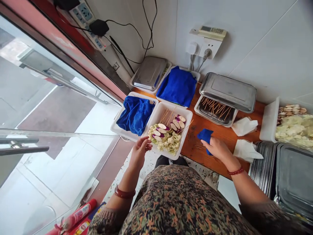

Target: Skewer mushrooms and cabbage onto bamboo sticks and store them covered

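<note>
My right hand (216,148) is closed around a bunched blue cloth (204,134) over the wooden table. My left hand (140,149) is at the near left corner of a white plastic tray (187,115), thumb and fingers drawn together. What they pinch, if anything, I cannot make out. Inside that tray lie cauliflower florets (168,142) and skewered slices of purple-skinned eggplant (161,126), with bare stick ends pointing to the back. Directly to its left, a crumpled blue towel (137,112) covers most of another white tray (116,122).
Behind stand a tray under a blue towel (178,85) and one under a metal lid (150,73). A tilted metal lid (228,91) rests over skewers (217,107). Stacked metal trays (262,166), tissues (244,126) and bagged cauliflower (295,127) are right. A glass door (61,133) stands left.
</note>
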A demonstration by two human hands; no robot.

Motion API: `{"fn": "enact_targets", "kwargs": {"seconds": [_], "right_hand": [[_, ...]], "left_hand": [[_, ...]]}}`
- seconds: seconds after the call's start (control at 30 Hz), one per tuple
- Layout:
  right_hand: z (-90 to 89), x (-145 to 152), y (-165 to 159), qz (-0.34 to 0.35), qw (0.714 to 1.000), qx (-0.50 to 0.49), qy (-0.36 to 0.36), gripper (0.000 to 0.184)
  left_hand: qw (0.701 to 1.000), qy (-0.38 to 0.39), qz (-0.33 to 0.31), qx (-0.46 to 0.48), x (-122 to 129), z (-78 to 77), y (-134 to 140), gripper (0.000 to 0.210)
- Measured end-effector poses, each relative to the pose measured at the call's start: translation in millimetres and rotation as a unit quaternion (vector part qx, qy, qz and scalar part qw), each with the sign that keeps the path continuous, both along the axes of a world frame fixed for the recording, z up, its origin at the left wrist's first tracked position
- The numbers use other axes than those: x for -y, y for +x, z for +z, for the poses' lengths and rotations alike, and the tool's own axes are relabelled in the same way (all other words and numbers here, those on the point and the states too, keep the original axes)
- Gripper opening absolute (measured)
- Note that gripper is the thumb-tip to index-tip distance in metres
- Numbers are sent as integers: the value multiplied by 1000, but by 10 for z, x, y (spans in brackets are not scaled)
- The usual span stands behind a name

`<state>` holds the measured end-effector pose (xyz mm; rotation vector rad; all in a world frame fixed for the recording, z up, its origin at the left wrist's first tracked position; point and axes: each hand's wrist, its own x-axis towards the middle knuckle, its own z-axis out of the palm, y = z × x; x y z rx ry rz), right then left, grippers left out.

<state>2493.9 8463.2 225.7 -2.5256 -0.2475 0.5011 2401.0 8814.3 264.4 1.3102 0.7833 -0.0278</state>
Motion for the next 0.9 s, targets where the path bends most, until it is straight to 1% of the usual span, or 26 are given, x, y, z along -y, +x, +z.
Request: {"fn": "enact_targets", "kwargs": {"seconds": [0.03, 0.07, 0.13, 0.17, 0.23, 0.27, 0.3, 0.33, 0.4, 0.43, 0.47, 0.5, 0.6, 0.7, 0.8, 0.9], "right_hand": [[-118, 5, 19, 37, 998, 3, -44, 14], [-210, -1, 35, 65, 996, 4, -68, 9], [-302, -29, 64, 101, 992, 2, -74, 17], [-304, -49, 82, 110, 992, 3, -69, 21], [-243, -116, 134, 130, 990, 10, -60, 27], [-193, -171, 169, 135, 990, 15, -39, 27], [-141, -245, 210, 134, 991, 19, -4, 27], [-95, -342, 256, 124, 991, 17, 47, 26], [-52, -601, 362, 64, 980, -22, 185, 20], [-63, -757, 418, 19, 967, -58, 248, 16], [-99, -921, 475, -36, 947, -108, 301, 15], [-155, -1089, 530, -62, 937, -131, 318, 15], [-387, -1542, 663, -118, 918, -172, 336, 20], [-573, -1840, 732, -167, 894, -209, 359, 27], [-639, -1992, 763, -190, 870, -241, 386, 31], [-627, -2074, 773, -193, 851, -267, 409, 32]], "left_hand": [[1000, -1, -3, -9, 27, -60, -55, 49], [1000, 0, -5, -15, 50, -108, -102, 49], [1000, 3, 3, -19, 79, -172, -165, 49], [1000, 5, 10, -20, 82, -191, -184, 49], [999, 10, 23, -22, 68, -218, -202, 48], [999, 11, 30, -23, 54, -228, -205, 47], [999, 12, 35, -25, 37, -239, -206, 47], [999, 11, 39, -28, 22, -251, -205, 46], [998, 1, 44, -34, 1, -281, -198, 44], [998, -9, 44, -37, 0, -298, -191, 44], [998, -22, 43, -41, 6, -316, -182, 43], [997, -38, 42, -46, 17, -334, -170, 42], [993, -95, 37, -61, 73, -383, -127, 41], [985, -151, 44, -69, 120, -428, -88, 38], [976, -199, 58, -68, 134, -472, -70, 34], [968, -234, 67, -61, 134, -500, -74, 39]]}}
